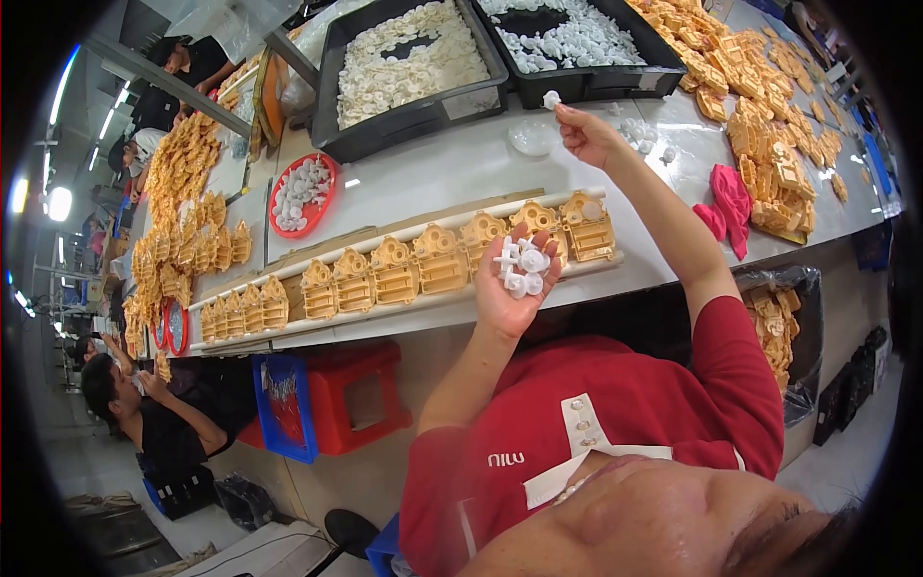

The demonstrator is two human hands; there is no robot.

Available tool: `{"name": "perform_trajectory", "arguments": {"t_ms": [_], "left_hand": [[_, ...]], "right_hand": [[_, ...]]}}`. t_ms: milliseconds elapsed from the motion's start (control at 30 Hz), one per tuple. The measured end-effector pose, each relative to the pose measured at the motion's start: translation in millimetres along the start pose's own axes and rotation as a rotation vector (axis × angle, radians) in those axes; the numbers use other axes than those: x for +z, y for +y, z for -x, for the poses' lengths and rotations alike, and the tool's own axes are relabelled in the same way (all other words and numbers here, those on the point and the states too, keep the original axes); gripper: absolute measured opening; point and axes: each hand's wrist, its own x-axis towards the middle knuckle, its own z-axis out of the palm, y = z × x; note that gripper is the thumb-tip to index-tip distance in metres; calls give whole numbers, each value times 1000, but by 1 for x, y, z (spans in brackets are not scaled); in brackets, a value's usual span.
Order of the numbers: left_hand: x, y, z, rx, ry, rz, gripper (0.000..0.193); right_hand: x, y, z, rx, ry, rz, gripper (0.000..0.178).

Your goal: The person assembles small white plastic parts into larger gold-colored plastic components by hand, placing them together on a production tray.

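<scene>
My left hand (514, 293) is turned palm up over the row of housings, its fingers curled around a pile of small white plastic parts (522, 264), some with cross-shaped ends. Farther out, my right hand (588, 137) pinches a single white plastic part (551, 99) between thumb and fingertips, near the front wall of a black tray. Under and beside my left hand, a line of yellow-orange plastic housings (444, 258) stands along a rack with white rails (385, 234). The housing (588, 226) at the right end lies just right of my left hand.
Two black trays at the back hold cream parts (409, 62) and white parts (567, 38). A red dish (304, 195) of white parts, a clear lid-like dish (534, 137), a pink cloth (728, 212) and heaped housings (769, 144) share the table. At left a co-worker (144, 413) sits.
</scene>
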Motion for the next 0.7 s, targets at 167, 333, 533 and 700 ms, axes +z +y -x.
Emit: {"name": "perform_trajectory", "arguments": {"t_ms": [167,333,533,700], "left_hand": [[-1,-1,1,-5,2,1,37],[1,2,8,27,22,-15,37],[0,18,28,138,74,-7,34],[-8,27,34,152,96,-24,35]], "right_hand": [[1,3,5,231,-140,-481,10],[22,3,27,307,-242,-553,11],[40,-3,63,156,-358,895,18],[42,-2,58,245,-447,1263,17]]}}
